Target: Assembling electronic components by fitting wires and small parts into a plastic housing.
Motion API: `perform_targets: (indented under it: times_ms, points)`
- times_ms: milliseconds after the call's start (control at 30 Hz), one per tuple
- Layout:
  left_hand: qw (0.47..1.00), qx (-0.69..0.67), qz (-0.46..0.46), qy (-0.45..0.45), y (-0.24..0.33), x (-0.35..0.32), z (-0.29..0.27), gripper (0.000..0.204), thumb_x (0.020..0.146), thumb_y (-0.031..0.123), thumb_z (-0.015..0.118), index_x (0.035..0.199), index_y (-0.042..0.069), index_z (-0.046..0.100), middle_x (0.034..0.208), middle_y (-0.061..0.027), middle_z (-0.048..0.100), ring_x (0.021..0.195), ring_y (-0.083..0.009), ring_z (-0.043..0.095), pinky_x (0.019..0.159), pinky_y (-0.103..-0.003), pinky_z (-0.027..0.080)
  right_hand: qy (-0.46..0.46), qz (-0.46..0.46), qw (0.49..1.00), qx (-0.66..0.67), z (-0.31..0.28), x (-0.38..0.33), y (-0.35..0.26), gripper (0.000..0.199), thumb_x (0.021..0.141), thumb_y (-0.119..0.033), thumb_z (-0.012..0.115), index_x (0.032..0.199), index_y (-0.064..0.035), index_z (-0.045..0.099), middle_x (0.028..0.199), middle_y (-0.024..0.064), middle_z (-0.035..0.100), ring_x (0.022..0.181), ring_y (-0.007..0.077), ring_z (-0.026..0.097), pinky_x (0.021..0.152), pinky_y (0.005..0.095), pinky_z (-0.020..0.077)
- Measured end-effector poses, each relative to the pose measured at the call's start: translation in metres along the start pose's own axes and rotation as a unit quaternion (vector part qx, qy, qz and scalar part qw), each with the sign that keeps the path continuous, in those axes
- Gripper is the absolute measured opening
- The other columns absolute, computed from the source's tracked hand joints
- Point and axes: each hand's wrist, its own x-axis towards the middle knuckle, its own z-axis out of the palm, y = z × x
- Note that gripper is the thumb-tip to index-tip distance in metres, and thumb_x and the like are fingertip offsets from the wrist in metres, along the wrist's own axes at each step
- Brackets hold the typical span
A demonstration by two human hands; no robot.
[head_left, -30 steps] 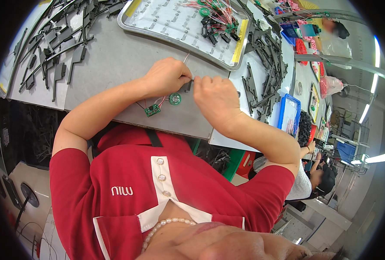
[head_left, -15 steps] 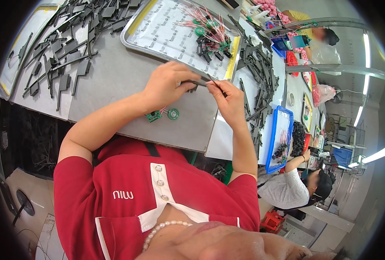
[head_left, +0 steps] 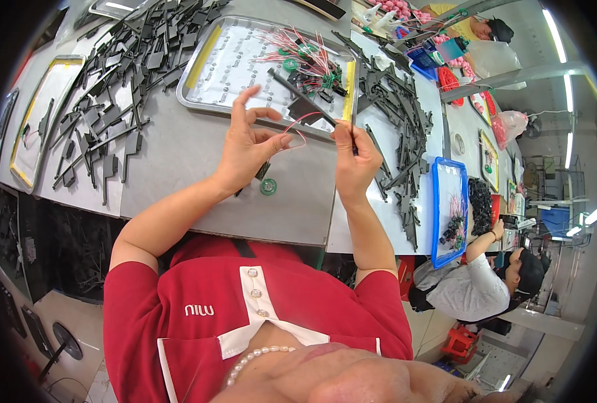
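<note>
My right hand (head_left: 357,160) grips a black plastic stick with a flat paddle-like plate (head_left: 304,107), the stick slanting up to the left. Thin red wire (head_left: 306,138) loops from beside that plate to my left hand (head_left: 243,144), whose thumb and a finger pinch it while the other fingers fan out. Below my left hand, a round green circuit board (head_left: 268,187) lies on the grey table (head_left: 177,181). A dark piece beside it is partly covered by the hand.
A metal tray (head_left: 207,84) holds a bundle of red-wired green boards (head_left: 315,70). Black plastic parts pile up at left (head_left: 103,114) and right (head_left: 402,127). A second tray (head_left: 26,164) sits far left, a blue tray (head_left: 435,232) at right. Another person (head_left: 470,289) works beyond it.
My hands have moved apart. The black stick has swung up in my right hand, and my left hand has let go of it and now pinches the red wire.
</note>
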Motion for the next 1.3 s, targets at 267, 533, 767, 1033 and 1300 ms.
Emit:
perform_targets:
  times_ms: [267, 533, 767, 1033, 1300]
  points:
    - [0.855, -0.277, -0.374, -0.229, -0.009, 0.006, -0.003, 0.056, 0.087, 0.054, 0.048, 0.112, 0.003, 0.047, 0.106, -0.0168, 0.058, 0.101, -0.03, 0.059, 0.078, -0.035, 0.049, -0.087, 0.23, 0.889, 0.388, -0.009, 0.0, -0.003, 0.023, 0.09, -0.019, 0.058, 0.095, 0.003, 0.063, 0.076, 0.0041, 0.059, 0.061, 0.0075, 0.044, 0.055, 0.0197, 0.0346]
    - [0.959, -0.272, -0.057, -0.063, 0.04, 0.024, -0.012, 0.031, 0.096, 0.027, 0.044, 0.115, 0.003, 0.051, 0.081, -0.0028, 0.056, 0.08, -0.0144, 0.054, 0.078, -0.03, 0.044, -0.117, 0.227, 0.873, 0.416, -0.029, -0.001, 0.003, 0.022, 0.09, -0.018, 0.057, 0.095, 0.0029, 0.063, 0.074, 0.0036, 0.059, 0.058, 0.0064, 0.041, 0.053, 0.0193, 0.033]
    - [0.96, 0.13, 0.201, -0.147, 0.051, -0.001, -0.001, 0.042, 0.098, 0.034, 0.034, 0.107, 0.006, 0.064, 0.142, -0.0105, 0.024, 0.131, -0.0263, 0.025, 0.106, -0.042, 0.021, -0.093, 0.218, 0.919, 0.315, -0.022, -0.005, -0.002, 0.024, 0.09, -0.022, 0.059, 0.097, 0.0003, 0.065, 0.075, 0.0033, 0.063, 0.059, 0.0039, 0.042, 0.053, 0.0177, 0.032]
    - [0.984, -0.064, 0.03, -0.165, 0.051, 0.006, 0.017, 0.04, 0.098, 0.031, 0.039, 0.118, 0.001, 0.056, 0.129, -0.0063, 0.049, 0.106, -0.0149, 0.052, 0.09, -0.029, 0.042, -0.155, 0.222, 0.923, 0.272, -0.002, -0.017, -0.01, 0.027, 0.089, -0.023, 0.061, 0.105, -0.0018, 0.063, 0.079, 0.0001, 0.062, 0.063, 0.0034, 0.044, 0.057, 0.0166, 0.0356]
    - [0.921, 0.305, 0.188, -0.156, 0.051, 0.002, 0.014, 0.021, 0.089, 0.005, 0.051, 0.107, -0.001, 0.061, 0.11, -0.0092, 0.06, 0.092, -0.0211, 0.059, 0.076, -0.031, 0.047, -0.152, -0.065, 0.982, 0.095, -0.015, 0.013, -0.06, 0.025, 0.078, -0.003, 0.067, 0.103, -0.0089, 0.065, 0.09, 0.0043, 0.062, 0.079, 0.0129, 0.058, 0.067, 0.0263, 0.0461]
